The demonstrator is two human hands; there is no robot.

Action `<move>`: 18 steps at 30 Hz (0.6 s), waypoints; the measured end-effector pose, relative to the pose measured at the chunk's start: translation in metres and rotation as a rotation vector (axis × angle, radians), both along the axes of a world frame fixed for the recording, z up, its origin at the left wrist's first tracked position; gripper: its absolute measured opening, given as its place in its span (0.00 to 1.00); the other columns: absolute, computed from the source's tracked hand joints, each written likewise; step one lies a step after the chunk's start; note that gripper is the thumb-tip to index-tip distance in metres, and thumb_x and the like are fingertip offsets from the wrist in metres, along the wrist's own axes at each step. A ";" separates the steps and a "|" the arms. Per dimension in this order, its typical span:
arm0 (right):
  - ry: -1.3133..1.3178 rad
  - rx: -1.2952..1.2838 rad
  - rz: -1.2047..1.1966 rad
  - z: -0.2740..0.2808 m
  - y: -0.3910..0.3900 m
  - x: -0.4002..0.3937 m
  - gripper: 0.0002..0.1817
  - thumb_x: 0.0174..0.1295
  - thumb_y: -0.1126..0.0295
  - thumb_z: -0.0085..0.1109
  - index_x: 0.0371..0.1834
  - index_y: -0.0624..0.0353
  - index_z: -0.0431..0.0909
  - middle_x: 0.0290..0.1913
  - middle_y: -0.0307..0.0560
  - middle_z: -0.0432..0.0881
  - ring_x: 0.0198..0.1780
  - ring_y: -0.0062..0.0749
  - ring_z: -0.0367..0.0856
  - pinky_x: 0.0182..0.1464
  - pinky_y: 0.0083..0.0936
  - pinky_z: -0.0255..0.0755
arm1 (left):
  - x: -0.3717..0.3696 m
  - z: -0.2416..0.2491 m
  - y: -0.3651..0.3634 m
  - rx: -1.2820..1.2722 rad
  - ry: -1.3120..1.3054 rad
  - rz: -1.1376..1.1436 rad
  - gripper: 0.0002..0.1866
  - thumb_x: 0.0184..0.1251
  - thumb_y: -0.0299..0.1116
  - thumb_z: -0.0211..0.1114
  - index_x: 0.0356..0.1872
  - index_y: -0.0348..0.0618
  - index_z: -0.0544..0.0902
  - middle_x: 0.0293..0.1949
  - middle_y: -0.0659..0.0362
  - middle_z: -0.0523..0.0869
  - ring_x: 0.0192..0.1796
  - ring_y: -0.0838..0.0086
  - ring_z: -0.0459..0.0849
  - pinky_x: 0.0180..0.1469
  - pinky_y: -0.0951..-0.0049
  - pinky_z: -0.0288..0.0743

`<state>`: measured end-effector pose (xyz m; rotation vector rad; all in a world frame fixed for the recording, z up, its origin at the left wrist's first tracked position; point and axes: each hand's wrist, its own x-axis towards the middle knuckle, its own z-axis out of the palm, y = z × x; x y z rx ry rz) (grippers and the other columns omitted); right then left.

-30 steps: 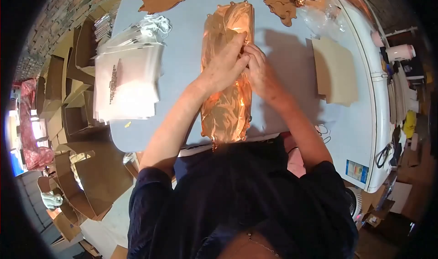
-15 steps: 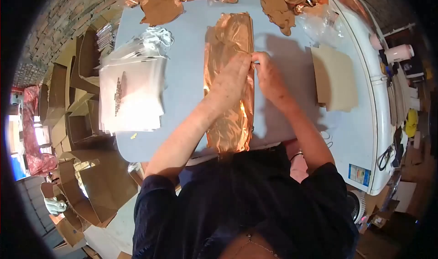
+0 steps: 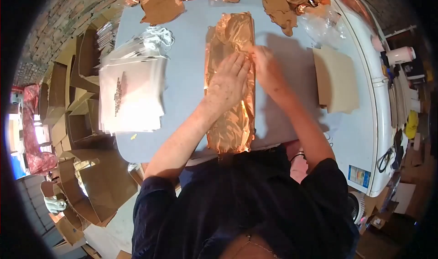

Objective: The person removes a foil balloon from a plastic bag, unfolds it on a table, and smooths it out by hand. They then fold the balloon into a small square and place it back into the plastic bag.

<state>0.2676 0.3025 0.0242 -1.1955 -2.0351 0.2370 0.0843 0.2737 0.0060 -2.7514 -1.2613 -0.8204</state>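
Note:
A long folded piece of shiny copper-coloured foil (image 3: 228,126) lies lengthwise on the pale blue table, its near end close to my body. My left hand (image 3: 226,83) rests flat on the middle of it, fingers stretched out. At the foil's right edge, just beyond the left fingertips, my right hand (image 3: 267,67) has its thumb and fingers pinched together on the foil. The pinched bit itself is mostly hidden by the fingers.
More copper-coloured foil pieces (image 3: 164,5) lie along the table's far edge, beside crumpled clear plastic (image 3: 324,24). Printed clear plastic bags (image 3: 132,94) are stacked at left, with white string (image 3: 157,37) behind. Beige card sheets (image 3: 337,78) lie at right. Cardboard boxes (image 3: 98,186) stand left of the table.
My left hand has slid slightly down and left and its fingers lie flatter. My right hand has moved a little up the foil's right edge, which it pinches.

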 end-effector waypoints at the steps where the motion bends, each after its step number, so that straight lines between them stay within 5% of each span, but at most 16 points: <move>1: -0.033 0.089 0.005 -0.005 0.010 0.000 0.14 0.65 0.81 0.55 0.53 0.62 0.76 0.49 0.61 0.81 0.52 0.59 0.79 0.54 0.47 0.76 | 0.000 -0.001 -0.001 -0.001 -0.004 0.002 0.27 0.75 0.33 0.60 0.71 0.31 0.77 0.73 0.40 0.76 0.78 0.48 0.71 0.84 0.50 0.59; 10: -0.164 0.119 -0.079 -0.021 0.090 0.004 0.08 0.63 0.76 0.59 0.44 0.58 0.78 0.44 0.53 0.82 0.51 0.54 0.80 0.51 0.46 0.77 | -0.001 0.001 -0.001 -0.012 -0.005 0.000 0.27 0.75 0.33 0.59 0.71 0.30 0.77 0.74 0.39 0.76 0.79 0.48 0.70 0.84 0.51 0.58; 13: -0.146 0.134 -0.089 -0.025 0.116 0.004 0.04 0.65 0.75 0.56 0.41 0.58 0.78 0.38 0.49 0.83 0.46 0.47 0.79 0.48 0.38 0.76 | -0.001 0.000 -0.001 -0.017 0.006 -0.003 0.27 0.75 0.32 0.59 0.71 0.30 0.77 0.73 0.39 0.76 0.79 0.48 0.70 0.84 0.51 0.58; 18: -0.152 0.244 -0.047 -0.010 0.132 0.006 0.02 0.63 0.74 0.61 0.37 0.56 0.78 0.38 0.48 0.82 0.46 0.51 0.81 0.45 0.43 0.78 | -0.001 0.001 -0.002 -0.016 -0.005 -0.004 0.27 0.75 0.32 0.59 0.72 0.29 0.76 0.73 0.39 0.76 0.79 0.48 0.69 0.83 0.50 0.59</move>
